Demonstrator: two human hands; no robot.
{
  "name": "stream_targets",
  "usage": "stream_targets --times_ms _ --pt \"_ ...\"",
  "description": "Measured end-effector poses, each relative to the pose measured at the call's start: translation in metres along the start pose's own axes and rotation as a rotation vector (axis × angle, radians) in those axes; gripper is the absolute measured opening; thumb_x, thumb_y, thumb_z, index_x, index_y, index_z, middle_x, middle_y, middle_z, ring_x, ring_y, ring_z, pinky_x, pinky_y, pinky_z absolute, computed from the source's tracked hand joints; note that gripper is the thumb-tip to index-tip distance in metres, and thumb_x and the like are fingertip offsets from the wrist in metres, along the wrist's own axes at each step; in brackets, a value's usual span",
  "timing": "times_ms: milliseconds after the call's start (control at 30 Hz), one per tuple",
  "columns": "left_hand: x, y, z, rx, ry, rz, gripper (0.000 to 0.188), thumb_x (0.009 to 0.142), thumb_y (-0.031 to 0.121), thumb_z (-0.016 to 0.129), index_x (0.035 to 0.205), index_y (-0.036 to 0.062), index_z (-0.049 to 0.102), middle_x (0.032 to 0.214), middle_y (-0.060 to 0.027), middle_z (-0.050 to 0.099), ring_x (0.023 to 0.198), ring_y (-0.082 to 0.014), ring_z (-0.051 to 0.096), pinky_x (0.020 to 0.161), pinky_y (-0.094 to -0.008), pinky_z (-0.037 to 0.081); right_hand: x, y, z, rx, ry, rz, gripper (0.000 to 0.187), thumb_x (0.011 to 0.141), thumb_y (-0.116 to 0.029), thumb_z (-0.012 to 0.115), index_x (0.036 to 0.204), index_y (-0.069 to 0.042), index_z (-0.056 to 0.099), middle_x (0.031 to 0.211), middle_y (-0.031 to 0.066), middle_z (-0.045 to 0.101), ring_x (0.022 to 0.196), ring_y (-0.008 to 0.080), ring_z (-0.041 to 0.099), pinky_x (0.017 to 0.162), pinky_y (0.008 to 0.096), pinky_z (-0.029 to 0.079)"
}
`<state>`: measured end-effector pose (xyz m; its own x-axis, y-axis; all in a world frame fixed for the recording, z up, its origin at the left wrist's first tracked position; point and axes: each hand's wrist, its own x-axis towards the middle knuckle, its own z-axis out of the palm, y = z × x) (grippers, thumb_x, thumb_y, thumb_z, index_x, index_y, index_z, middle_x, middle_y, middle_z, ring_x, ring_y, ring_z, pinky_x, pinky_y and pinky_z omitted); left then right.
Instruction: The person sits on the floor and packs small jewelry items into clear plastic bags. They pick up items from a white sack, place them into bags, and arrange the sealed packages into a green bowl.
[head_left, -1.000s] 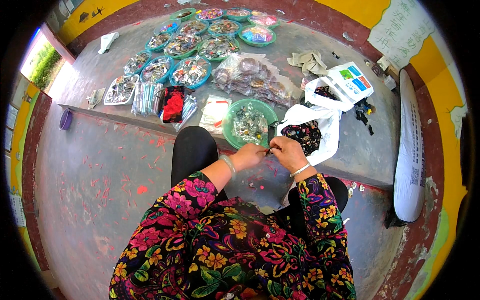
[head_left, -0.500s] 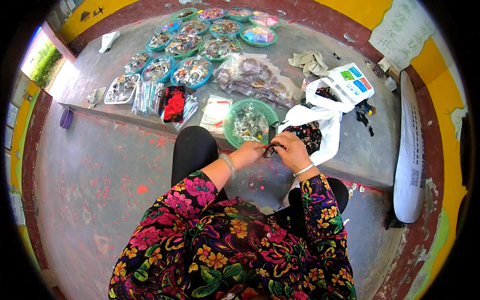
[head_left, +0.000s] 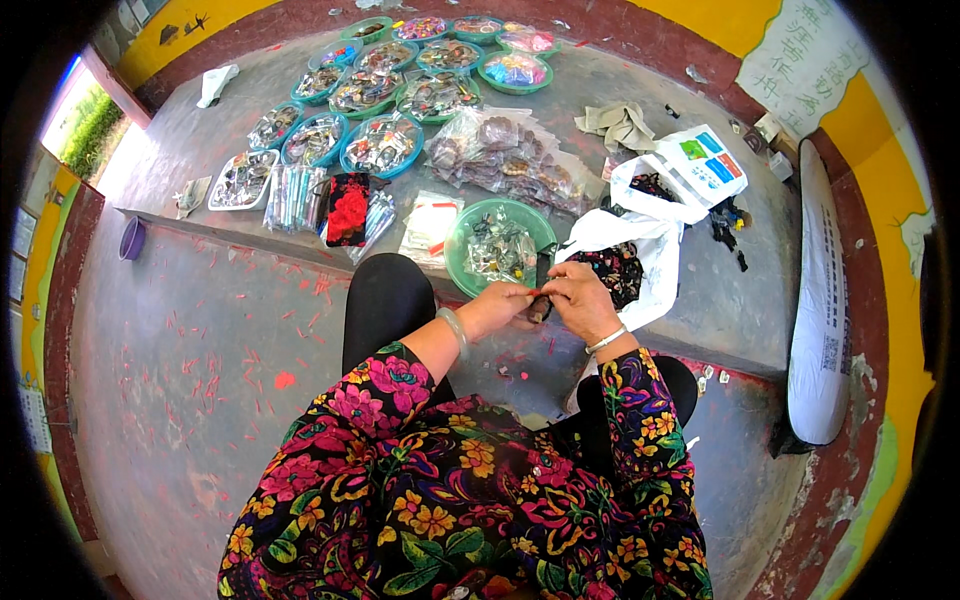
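My left hand (head_left: 503, 305) and my right hand (head_left: 583, 302) meet in front of my knees, just above the near edge of a raised grey ledge. Between their pinched fingertips is a small dark looped band (head_left: 540, 309); its exact kind is too small to make out. A speck of red shows at the left fingertips. Right behind my hands stands a green basin (head_left: 459, 226) with small clear packets (head_left: 500, 250) in it. Close to my right hand, a white plastic bag (head_left: 655, 290) lies open, full of dark, multicoloured small pieces (head_left: 612, 272).
Several basins of packaged trinkets, such as a blue one (head_left: 418, 160), crowd the ledge behind. Clear bags of brownish items (head_left: 510, 155) lie beside them. A red-and-black pouch (head_left: 348, 208) rests on the left. A long white wrapped board (head_left: 815, 300) leans at right. Red scraps litter the floor.
My fingertips have drawn closer together around the dark band. The band's loop now hangs lower beneath the fingers. The basins and bags have stayed put.
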<state>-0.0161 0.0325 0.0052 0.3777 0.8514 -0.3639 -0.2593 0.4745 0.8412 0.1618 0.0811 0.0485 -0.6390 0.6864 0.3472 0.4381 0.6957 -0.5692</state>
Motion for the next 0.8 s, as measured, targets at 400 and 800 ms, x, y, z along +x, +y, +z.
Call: stream_targets --times_ms 400,800 --pt "-0.0001 0.0004 0.0015 -0.041 0.002 -0.014 0.030 0.091 0.012 0.040 0.116 -0.0016 0.048 0.105 -0.0113 0.057 0.092 -0.0202 0.059 0.078 -0.0325 0.051 -0.0025 0.0012 0.0049 -0.051 -0.144 0.006 0.021 0.063 0.000 0.051 0.077 -0.006 0.066 0.109 0.0160 0.054 0.102 0.0329 0.049 0.088 0.0368 0.040" --pt "0.0035 -0.0028 -0.0045 -0.228 0.003 0.045 0.030 0.090 0.009 0.038 0.114 -0.0079 0.047 0.110 -0.0145 0.053 0.094 -0.0219 0.057 0.084 -0.0304 0.048 -0.0011 0.0009 0.0046 -0.021 -0.122 0.042 0.021 0.065 -0.013 0.058 0.083 -0.004 0.064 0.102 0.0145 0.057 0.099 0.0305 0.051 0.085 0.0366 0.041"
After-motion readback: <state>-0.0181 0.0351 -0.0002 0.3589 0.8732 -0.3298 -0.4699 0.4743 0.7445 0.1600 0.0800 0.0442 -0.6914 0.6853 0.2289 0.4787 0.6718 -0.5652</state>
